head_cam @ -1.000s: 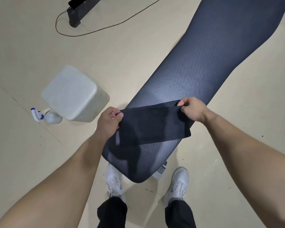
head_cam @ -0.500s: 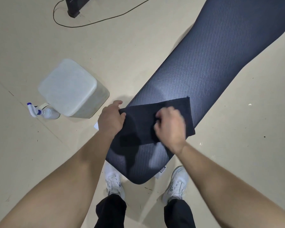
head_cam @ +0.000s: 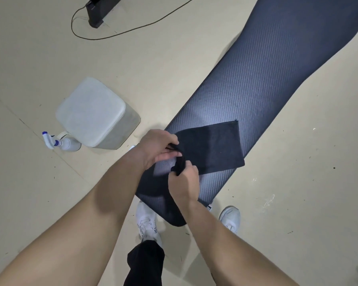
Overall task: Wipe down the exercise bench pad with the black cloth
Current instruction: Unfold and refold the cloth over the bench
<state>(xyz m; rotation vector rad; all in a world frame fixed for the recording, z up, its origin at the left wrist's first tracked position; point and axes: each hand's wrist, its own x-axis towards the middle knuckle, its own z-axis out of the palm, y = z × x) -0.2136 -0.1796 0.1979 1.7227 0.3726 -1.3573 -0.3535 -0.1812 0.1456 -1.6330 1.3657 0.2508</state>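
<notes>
Across the near end of the long, dark navy, ribbed bench [head_cam: 256,83] pad I see the black rectangular cloth [head_cam: 213,147] lying flat, its left edge bunched up. My left hand [head_cam: 156,147] is closed around the upper part of that bunched edge, and my right hand [head_cam: 184,182] is pinched shut on the lower part, just beside it. On the beige floor [head_cam: 39,58] to the left stands a pale grey cushioned cube stool [head_cam: 93,113], with a clear spray bottle with a blue-and-white nozzle [head_cam: 60,142] lying against it.
</notes>
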